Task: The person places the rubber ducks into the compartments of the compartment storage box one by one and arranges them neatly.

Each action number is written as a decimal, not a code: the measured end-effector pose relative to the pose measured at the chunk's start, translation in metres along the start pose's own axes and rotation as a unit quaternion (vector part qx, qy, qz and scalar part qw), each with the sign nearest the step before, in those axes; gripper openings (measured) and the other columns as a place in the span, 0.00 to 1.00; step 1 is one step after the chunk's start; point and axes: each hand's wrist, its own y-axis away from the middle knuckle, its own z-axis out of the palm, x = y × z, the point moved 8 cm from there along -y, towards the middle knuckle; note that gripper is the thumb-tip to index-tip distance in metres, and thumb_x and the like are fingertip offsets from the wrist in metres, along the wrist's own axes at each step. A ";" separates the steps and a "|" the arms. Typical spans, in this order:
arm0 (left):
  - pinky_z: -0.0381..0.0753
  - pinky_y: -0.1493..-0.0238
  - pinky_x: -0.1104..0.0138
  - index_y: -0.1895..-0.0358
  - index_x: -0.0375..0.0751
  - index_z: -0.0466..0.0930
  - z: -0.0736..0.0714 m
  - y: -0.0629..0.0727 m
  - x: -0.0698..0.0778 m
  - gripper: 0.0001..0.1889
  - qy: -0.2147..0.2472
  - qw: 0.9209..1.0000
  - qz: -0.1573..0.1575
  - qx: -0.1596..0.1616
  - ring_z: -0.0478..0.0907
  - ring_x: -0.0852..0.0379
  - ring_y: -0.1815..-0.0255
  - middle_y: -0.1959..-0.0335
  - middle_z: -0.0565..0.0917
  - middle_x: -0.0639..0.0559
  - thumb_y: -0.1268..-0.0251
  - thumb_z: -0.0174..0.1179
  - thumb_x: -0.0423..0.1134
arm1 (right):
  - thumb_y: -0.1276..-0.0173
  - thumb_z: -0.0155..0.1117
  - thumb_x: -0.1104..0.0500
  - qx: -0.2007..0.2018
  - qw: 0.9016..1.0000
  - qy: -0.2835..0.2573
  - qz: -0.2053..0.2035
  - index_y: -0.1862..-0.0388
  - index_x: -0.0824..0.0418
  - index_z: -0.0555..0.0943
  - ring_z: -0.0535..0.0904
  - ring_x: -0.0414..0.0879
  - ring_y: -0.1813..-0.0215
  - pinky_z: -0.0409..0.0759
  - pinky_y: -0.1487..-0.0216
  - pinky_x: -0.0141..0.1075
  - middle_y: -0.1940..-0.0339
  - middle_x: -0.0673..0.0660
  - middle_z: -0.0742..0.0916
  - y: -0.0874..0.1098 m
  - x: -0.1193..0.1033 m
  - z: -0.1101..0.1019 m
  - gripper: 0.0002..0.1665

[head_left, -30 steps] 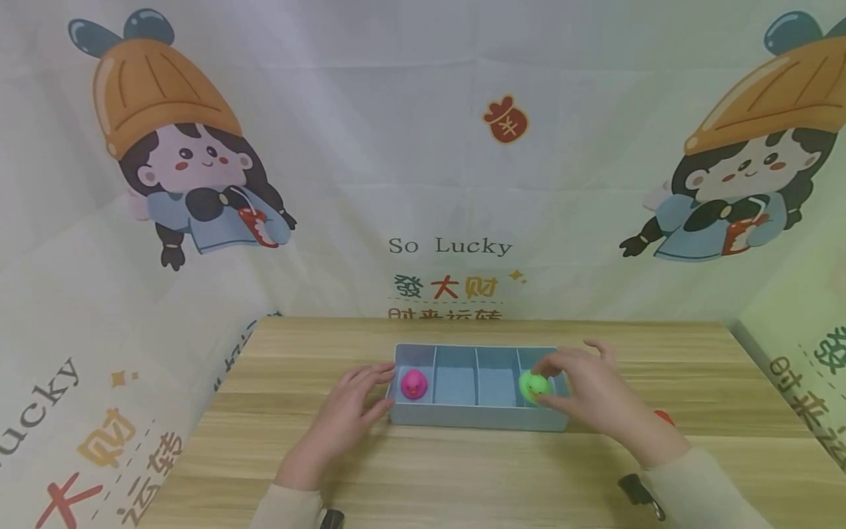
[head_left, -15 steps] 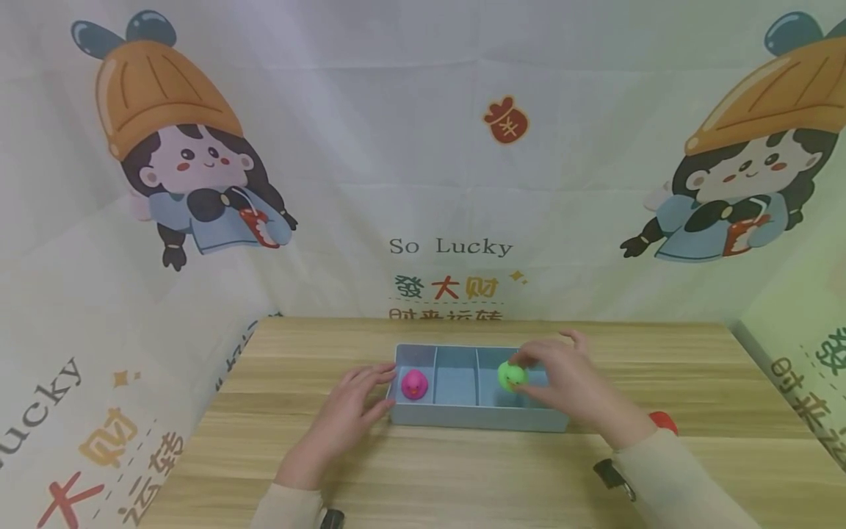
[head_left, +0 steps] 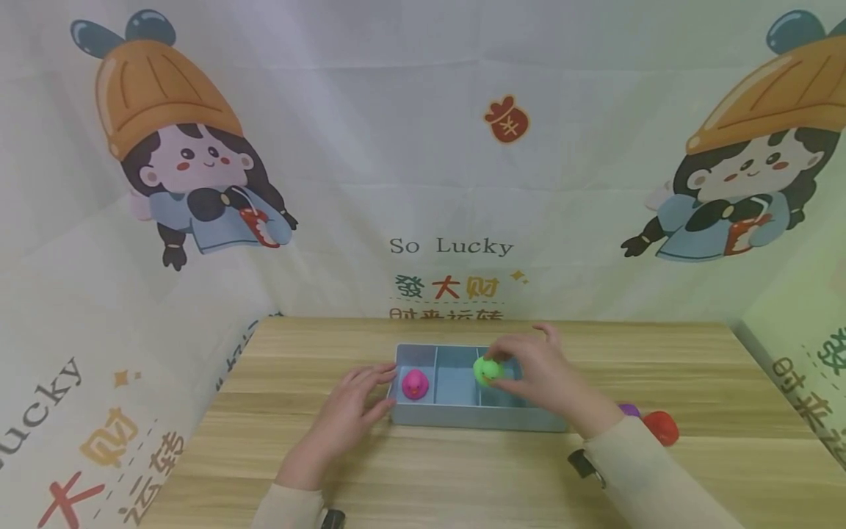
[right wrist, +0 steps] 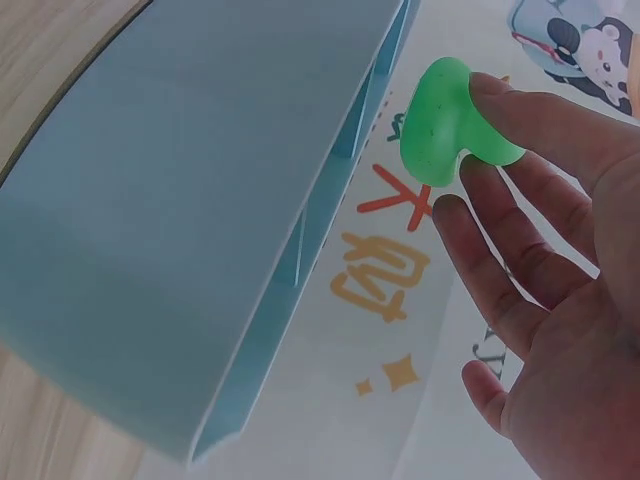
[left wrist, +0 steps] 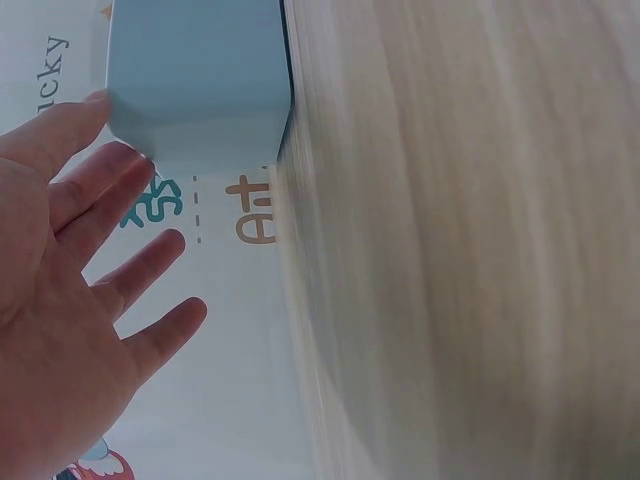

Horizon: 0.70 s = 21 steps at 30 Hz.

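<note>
My right hand [head_left: 545, 371] pinches a green toy duck [head_left: 487, 371] between thumb and fingers. The duck hangs above the blue-grey divided box [head_left: 476, 416], over the wall between its second and third compartments from the left. In the right wrist view the green duck [right wrist: 437, 120] shows clear of the box rim. My left hand [head_left: 353, 404] touches the box's left end, fingers mostly straight; the left wrist view shows the hand's [left wrist: 70, 290] thumb and fingertips at the box edge [left wrist: 200, 90]. A pink toy duck [head_left: 415, 384] sits in the leftmost compartment.
Right of the box, a red object [head_left: 661, 427] and a purple object [head_left: 629, 410] lie on the wooden table [head_left: 463, 477]; the right arm partly hides the purple one. A printed cloth [head_left: 449, 176] hangs behind the table.
My right hand has carried the green duck leftward and up, out of the rightmost compartment. The red and purple objects have come into fuller view. My left hand has stayed put.
</note>
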 end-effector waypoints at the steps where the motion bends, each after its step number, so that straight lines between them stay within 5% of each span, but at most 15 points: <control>1: 0.65 0.21 0.42 0.31 0.42 0.77 0.000 0.000 0.000 0.25 0.000 1.000 0.001 0.000 0.66 0.41 0.22 0.24 0.74 0.52 0.29 0.66 0.43 | 0.47 0.85 0.56 -0.001 1.000 0.000 -0.001 0.56 0.50 0.87 0.87 0.41 0.55 0.51 0.25 0.67 0.57 0.45 0.91 -0.001 -0.001 0.001 0.20; 21: 0.64 0.21 0.43 0.31 0.41 0.77 -0.001 0.001 0.001 0.25 0.011 1.000 0.005 0.006 0.66 0.42 0.23 0.24 0.74 0.52 0.29 0.66 0.42 | 0.46 0.84 0.53 -0.016 0.998 0.047 -0.024 0.57 0.48 0.88 0.85 0.40 0.53 0.56 0.24 0.65 0.59 0.43 0.91 -0.017 -0.020 0.026 0.18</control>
